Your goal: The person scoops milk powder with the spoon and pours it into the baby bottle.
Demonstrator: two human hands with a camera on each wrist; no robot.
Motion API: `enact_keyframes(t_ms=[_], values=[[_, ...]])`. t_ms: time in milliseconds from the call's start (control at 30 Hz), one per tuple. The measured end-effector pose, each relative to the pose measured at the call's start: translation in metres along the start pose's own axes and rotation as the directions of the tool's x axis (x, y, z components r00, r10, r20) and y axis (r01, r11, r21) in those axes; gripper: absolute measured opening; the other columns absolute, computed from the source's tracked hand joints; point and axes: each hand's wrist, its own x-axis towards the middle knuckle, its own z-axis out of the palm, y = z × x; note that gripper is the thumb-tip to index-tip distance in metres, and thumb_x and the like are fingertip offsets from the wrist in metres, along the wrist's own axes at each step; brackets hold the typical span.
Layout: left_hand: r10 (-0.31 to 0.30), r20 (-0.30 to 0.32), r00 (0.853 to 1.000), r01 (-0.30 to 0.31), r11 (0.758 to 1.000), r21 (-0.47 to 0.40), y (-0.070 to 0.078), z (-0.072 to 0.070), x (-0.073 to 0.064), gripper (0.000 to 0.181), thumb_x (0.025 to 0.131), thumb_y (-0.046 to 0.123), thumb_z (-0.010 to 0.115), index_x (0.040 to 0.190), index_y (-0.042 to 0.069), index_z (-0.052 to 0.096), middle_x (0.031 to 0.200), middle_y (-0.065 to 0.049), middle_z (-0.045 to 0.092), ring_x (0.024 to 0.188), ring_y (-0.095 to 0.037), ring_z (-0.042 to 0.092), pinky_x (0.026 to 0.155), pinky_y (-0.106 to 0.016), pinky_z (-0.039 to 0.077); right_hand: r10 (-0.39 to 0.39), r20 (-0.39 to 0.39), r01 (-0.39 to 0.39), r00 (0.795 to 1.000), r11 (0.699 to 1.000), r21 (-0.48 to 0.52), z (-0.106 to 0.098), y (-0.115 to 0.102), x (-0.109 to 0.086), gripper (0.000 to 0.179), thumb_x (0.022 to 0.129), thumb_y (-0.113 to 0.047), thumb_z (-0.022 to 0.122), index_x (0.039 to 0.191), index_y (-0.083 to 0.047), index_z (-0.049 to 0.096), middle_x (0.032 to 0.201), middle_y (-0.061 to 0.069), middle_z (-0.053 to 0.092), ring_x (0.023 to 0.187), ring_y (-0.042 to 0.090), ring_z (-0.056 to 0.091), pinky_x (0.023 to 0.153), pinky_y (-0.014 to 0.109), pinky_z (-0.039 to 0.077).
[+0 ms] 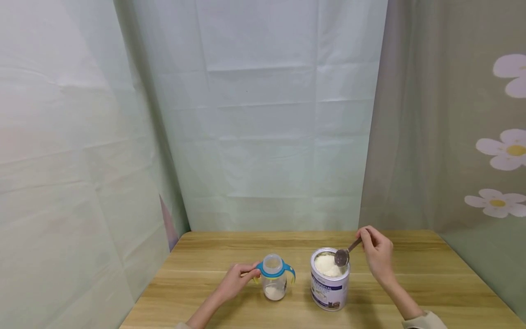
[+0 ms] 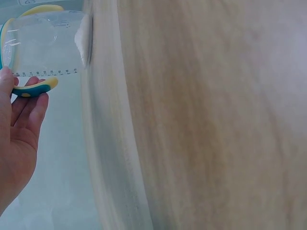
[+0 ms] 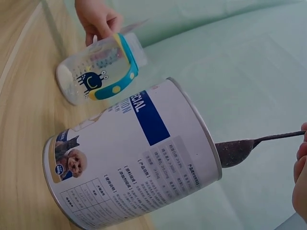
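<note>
On the table stands a clear baby bottle [image 1: 274, 283] with a blue and yellow two-handled collar and white powder at its bottom. My left hand [image 1: 237, 280] grips one of its handles; the left wrist view shows the fingers around that handle [image 2: 36, 88]. To the right is an open can [image 1: 330, 292] nearly full of pale powder [image 1: 327, 265]. My right hand [image 1: 377, 253] pinches the thin handle of a dark scoop [image 1: 341, 257], whose bowl is at the can's mouth. In the right wrist view part of the scoop [image 3: 235, 152] is hidden behind the rim.
The wooden table [image 1: 197, 256] carries the bottle and can close together, with a gap between them. Pale cloth [image 1: 267, 137] hangs behind the table, and a flower-printed curtain [image 1: 431, 137] hangs at the right.
</note>
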Motion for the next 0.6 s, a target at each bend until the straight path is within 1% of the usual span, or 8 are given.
enact_keyframes(t_ms=[67, 133, 233, 300, 333, 400, 467, 600], values=[[0.007, -0.003, 1.0, -0.007, 1.0, 0.0, 0.004, -0.001, -0.001, 0.021, 0.095, 0.012, 0.059, 0.106, 0.001, 0.073, 0.122, -0.019, 0.064, 0.114, -0.021, 0.06, 0.087, -0.034, 0.056, -0.012, 0.01, 0.013, 1.0, 0.999, -0.031, -0.001, -0.008, -0.002, 0.026, 0.097, 0.0, 0.051, 0.073, 0.0, 0.062, 0.054, -0.002, 0.044, 0.048, -0.001, 0.036, 0.042, 0.022, 0.03], [0.014, -0.003, 1.0, -0.014, 1.0, 0.001, 0.006, -0.002, -0.001, 0.022, 0.095, 0.011, 0.059, 0.108, 0.0, 0.072, 0.122, -0.019, 0.064, 0.111, -0.02, 0.061, 0.086, -0.034, 0.056, -0.004, 0.02, 0.005, 1.0, 0.999, -0.048, 0.0, -0.009, -0.003, 0.026, 0.097, -0.001, 0.051, 0.073, -0.001, 0.062, 0.054, 0.002, 0.046, 0.049, -0.002, 0.036, 0.042, 0.022, 0.031], [0.024, -0.005, 1.0, -0.024, 1.0, 0.005, 0.004, -0.001, 0.0, 0.023, 0.095, 0.011, 0.059, 0.112, -0.001, 0.071, 0.119, -0.018, 0.067, 0.104, -0.013, 0.064, 0.085, -0.032, 0.057, 0.024, 0.033, -0.023, 0.999, 0.999, -0.048, 0.001, 0.0, -0.003, 0.026, 0.098, -0.002, 0.051, 0.075, -0.001, 0.062, 0.055, 0.003, 0.046, 0.049, -0.001, 0.037, 0.042, 0.021, 0.032], [0.024, -0.007, 1.0, -0.024, 1.0, 0.006, 0.002, -0.001, 0.0, 0.024, 0.095, 0.011, 0.059, 0.112, -0.001, 0.071, 0.117, -0.017, 0.068, 0.101, -0.008, 0.064, 0.085, -0.031, 0.057, 0.026, 0.043, -0.025, 0.999, 0.999, -0.037, 0.003, 0.009, -0.004, 0.025, 0.098, -0.002, 0.051, 0.075, -0.001, 0.062, 0.055, -0.002, 0.045, 0.049, 0.0, 0.038, 0.042, 0.022, 0.032], [0.024, -0.009, 1.0, -0.024, 1.0, 0.009, 0.001, 0.0, 0.0, 0.023, 0.095, 0.011, 0.059, 0.111, -0.001, 0.071, 0.117, -0.017, 0.068, 0.101, -0.007, 0.064, 0.085, -0.031, 0.057, 0.034, 0.046, -0.032, 0.998, 0.999, -0.03, 0.004, 0.014, -0.004, 0.025, 0.098, -0.003, 0.052, 0.075, -0.003, 0.063, 0.055, -0.001, 0.046, 0.049, 0.001, 0.038, 0.042, 0.021, 0.033], [0.021, -0.015, 1.0, -0.021, 1.0, 0.006, -0.001, 0.001, 0.001, 0.023, 0.095, 0.011, 0.059, 0.11, -0.001, 0.072, 0.116, -0.017, 0.068, 0.101, -0.008, 0.064, 0.085, -0.032, 0.057, 0.025, 0.058, -0.025, 0.998, 1.0, -0.013, 0.006, 0.022, -0.005, 0.026, 0.099, -0.005, 0.052, 0.075, -0.005, 0.062, 0.055, -0.005, 0.045, 0.049, 0.001, 0.039, 0.042, 0.022, 0.033], [0.006, -0.022, 1.0, -0.006, 1.0, 0.01, -0.004, 0.003, 0.0, 0.022, 0.095, 0.012, 0.059, 0.108, -0.001, 0.073, 0.119, -0.018, 0.067, 0.106, -0.011, 0.062, 0.085, -0.033, 0.057, 0.008, 0.072, -0.008, 0.997, 1.0, 0.006, 0.007, 0.026, -0.006, 0.026, 0.099, -0.006, 0.051, 0.076, -0.005, 0.062, 0.056, -0.006, 0.045, 0.049, 0.002, 0.04, 0.043, 0.022, 0.034], [-0.031, -0.031, 0.999, 0.032, 0.999, 0.02, -0.007, 0.006, 0.0, 0.022, 0.096, 0.014, 0.057, 0.104, 0.002, 0.074, 0.122, -0.016, 0.066, 0.113, -0.015, 0.059, 0.088, -0.034, 0.056, -0.012, 0.097, 0.008, 0.995, 0.999, 0.044, 0.01, 0.029, -0.01, 0.026, 0.1, -0.008, 0.05, 0.077, -0.004, 0.061, 0.056, -0.003, 0.047, 0.05, 0.003, 0.042, 0.042, 0.023, 0.036]])
